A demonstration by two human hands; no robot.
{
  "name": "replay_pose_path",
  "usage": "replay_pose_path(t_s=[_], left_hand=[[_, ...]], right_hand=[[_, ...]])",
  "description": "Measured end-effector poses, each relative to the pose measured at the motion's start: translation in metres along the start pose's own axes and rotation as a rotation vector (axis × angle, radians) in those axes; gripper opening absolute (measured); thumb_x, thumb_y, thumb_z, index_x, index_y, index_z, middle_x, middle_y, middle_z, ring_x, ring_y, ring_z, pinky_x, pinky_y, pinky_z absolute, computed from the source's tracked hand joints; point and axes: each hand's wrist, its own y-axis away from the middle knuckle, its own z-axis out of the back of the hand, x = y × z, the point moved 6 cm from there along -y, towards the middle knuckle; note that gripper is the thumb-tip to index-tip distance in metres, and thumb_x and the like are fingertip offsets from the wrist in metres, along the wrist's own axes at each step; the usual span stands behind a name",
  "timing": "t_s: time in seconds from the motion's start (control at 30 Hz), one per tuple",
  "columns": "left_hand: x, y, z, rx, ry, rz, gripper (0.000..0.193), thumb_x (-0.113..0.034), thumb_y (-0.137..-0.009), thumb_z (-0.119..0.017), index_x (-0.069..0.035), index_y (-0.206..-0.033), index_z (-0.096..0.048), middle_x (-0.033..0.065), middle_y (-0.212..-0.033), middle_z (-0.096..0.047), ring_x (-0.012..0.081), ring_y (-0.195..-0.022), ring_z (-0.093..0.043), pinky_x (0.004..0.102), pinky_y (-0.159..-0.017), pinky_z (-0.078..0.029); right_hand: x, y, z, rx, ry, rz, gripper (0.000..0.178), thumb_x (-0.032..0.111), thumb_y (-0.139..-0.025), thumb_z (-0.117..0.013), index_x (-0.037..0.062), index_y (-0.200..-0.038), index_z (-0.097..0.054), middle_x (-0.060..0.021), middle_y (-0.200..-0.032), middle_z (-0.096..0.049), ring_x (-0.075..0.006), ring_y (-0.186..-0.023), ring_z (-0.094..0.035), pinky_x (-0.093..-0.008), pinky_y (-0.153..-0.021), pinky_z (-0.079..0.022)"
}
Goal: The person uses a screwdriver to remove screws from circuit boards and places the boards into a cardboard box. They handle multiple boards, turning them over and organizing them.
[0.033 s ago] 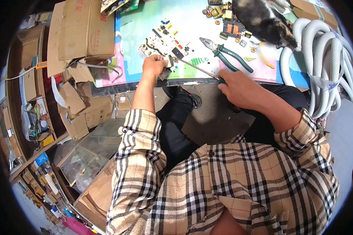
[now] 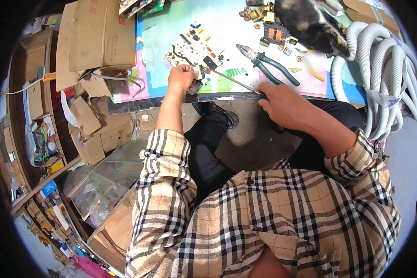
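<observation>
At the table's near edge my left hand [image 2: 182, 77] is closed on the near corner of a circuit board [image 2: 187, 50] crowded with small parts. In my right hand [image 2: 282, 103] is a screwdriver [image 2: 234, 80], its dark green handle mostly hidden by the fingers. The long metal shaft slants up and left, with its tip among the parts at the board's near right side, by a black block-shaped component [image 2: 210, 62]. Whether the tip touches that component I cannot tell. Green-handled pliers [image 2: 269, 66] lie open-jawed just beyond my right hand.
Copper-wound coils and transformers [image 2: 276, 34] lie at the far right beside a dark-furred cat [image 2: 312, 25]. Coiled grey corrugated hose [image 2: 380, 65] fills the table's right end. A cardboard box [image 2: 99, 39] stands at the left, with more boards [image 2: 143, 5] behind. Shelves [image 2: 44, 102] line the left.
</observation>
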Motion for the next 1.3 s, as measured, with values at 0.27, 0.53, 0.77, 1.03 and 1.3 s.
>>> replay_pose_path(t_s=[0.27,0.53,0.77,1.03,1.3], left_hand=[[-0.001,0.000,0.001,0.010,-0.005,0.000,0.009,-0.007,-0.079,-0.070,-0.002,-0.084,-0.065,0.0037,-0.069,-0.061,0.0112,-0.053,-0.053,0.0279,-0.049,-0.043],[0.000,0.000,0.000,0.007,0.043,0.013,0.017,-0.004,-0.075,-0.072,0.004,-0.088,-0.064,0.0059,-0.071,-0.063,0.0115,-0.054,-0.055,0.0271,-0.049,-0.044],[0.014,-0.015,0.004,-0.034,-0.152,-0.109,0.021,-0.007,-0.072,-0.074,-0.001,-0.090,-0.065,0.0052,-0.074,-0.065,0.0153,-0.068,-0.061,0.0298,-0.065,-0.049],[-0.013,-0.005,-0.002,-0.125,-0.556,-0.260,0.029,-0.018,-0.071,-0.074,-0.005,-0.095,-0.068,0.0112,-0.085,-0.070,0.0245,-0.081,-0.067,0.0344,-0.076,-0.051],[0.022,-0.018,-0.002,-0.047,-0.202,0.006,0.017,-0.010,-0.076,-0.072,0.001,-0.086,-0.065,0.0092,-0.076,-0.067,0.0181,-0.062,-0.064,0.0302,-0.058,-0.052]], right_hand=[[0.000,0.002,0.000,-0.020,0.034,0.015,0.029,0.016,-0.090,-0.055,-0.0052,-0.110,-0.055,-0.0286,-0.091,-0.062,-0.0453,-0.089,-0.059,-0.0492,-0.078,-0.046],[0.000,0.002,-0.002,-0.007,0.028,-0.007,0.030,0.016,-0.090,-0.055,-0.0056,-0.111,-0.056,-0.0284,-0.093,-0.062,-0.0445,-0.090,-0.059,-0.0485,-0.079,-0.046],[0.009,-0.009,0.008,0.138,-0.106,-0.050,0.029,0.016,-0.091,-0.054,-0.0061,-0.110,-0.056,-0.0206,-0.082,-0.063,-0.0324,-0.073,-0.063,-0.0404,-0.063,-0.050],[-0.013,-0.028,0.003,0.415,-0.965,-0.332,0.022,0.016,-0.094,-0.049,-0.0029,-0.102,-0.058,-0.0053,-0.071,-0.058,-0.0088,-0.051,-0.051,-0.0227,-0.041,-0.041],[-0.013,-0.032,-0.010,-0.033,-0.139,0.073,0.025,0.017,-0.090,-0.053,-0.0002,-0.106,-0.061,-0.0180,-0.080,-0.064,-0.0308,-0.073,-0.064,-0.0393,-0.065,-0.050]])
